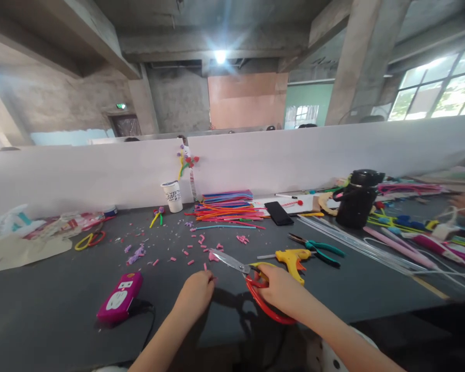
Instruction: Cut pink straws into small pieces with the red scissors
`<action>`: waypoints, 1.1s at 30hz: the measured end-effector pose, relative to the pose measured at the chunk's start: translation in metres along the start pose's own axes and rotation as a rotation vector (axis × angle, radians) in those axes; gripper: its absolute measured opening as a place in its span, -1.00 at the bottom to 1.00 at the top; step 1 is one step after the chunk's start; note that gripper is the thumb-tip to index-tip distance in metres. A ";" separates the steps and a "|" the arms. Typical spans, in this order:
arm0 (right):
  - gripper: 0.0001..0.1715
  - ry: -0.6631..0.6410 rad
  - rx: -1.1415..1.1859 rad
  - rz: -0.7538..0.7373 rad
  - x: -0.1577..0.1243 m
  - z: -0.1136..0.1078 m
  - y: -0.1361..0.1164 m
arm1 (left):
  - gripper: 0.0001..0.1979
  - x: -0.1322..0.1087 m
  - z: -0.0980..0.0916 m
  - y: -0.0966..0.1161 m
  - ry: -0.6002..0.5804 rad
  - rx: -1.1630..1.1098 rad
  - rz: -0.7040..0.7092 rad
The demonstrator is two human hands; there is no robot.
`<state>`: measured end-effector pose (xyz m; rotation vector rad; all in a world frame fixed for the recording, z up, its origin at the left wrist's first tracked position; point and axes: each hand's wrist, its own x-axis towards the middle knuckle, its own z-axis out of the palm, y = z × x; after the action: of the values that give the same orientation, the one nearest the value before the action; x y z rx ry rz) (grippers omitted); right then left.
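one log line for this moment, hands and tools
left hand curled by pink scraps | right hand holds scissors | glue gun beside right hand

Nothing here reads clearly. The white cup (173, 196) by the far wall bears black printed marks (too blurred to make out). Far left, a small green sign (120, 106) glows above a doorway, its characters illegible. The pink power strip (120, 298), near left, shows only white patches.

A white partition (294, 160) is set along the dark table (62, 299) — behind it, a concrete pillar (356, 62), windows (437, 90) and a ceiling lamp (219, 56) are seen.
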<state>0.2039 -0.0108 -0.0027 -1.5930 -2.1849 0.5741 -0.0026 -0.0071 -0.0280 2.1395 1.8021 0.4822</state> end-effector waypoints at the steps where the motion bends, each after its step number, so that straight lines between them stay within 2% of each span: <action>1: -0.93 0.006 -0.022 -0.004 0.009 0.000 0.000 | -0.74 0.009 -0.001 0.001 0.002 0.020 0.005; 5: -0.86 0.032 -0.077 -0.017 0.035 -0.003 -0.001 | -0.73 0.033 0.004 0.003 -0.015 0.085 0.039; 8: -0.86 0.090 -0.090 -0.020 0.049 -0.003 0.001 | -0.72 0.039 0.014 0.000 -0.025 0.098 0.039; 13: -0.81 0.096 0.169 -0.008 0.066 0.007 0.010 | -0.71 0.033 0.018 -0.004 -0.047 0.149 0.058; 20: -0.73 0.060 0.354 0.004 0.062 0.014 0.023 | -0.72 0.032 0.011 -0.005 -0.041 0.135 0.070; 23: -0.77 0.047 0.413 0.038 0.060 0.007 0.017 | -0.69 0.032 0.015 -0.005 -0.009 0.093 0.091; 25: -0.79 0.038 0.495 0.058 0.062 0.001 0.008 | -0.74 0.032 0.014 -0.006 0.056 0.071 0.054; 27: -0.77 -0.007 0.626 0.075 0.068 -0.005 -0.004 | -0.80 0.034 0.005 -0.012 0.135 0.068 -0.020; 29: -0.74 -0.027 0.751 0.077 0.074 -0.008 -0.014 | -0.74 0.039 -0.015 -0.026 0.179 0.105 -0.117; 33: -0.74 -0.022 0.904 0.026 0.080 -0.002 -0.016 | -0.79 0.058 -0.074 -0.080 0.085 0.331 -0.121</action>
<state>0.1688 0.0615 0.0119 -1.0968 -1.5248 1.3404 -0.0968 0.0641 0.0067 2.2265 2.1741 0.2633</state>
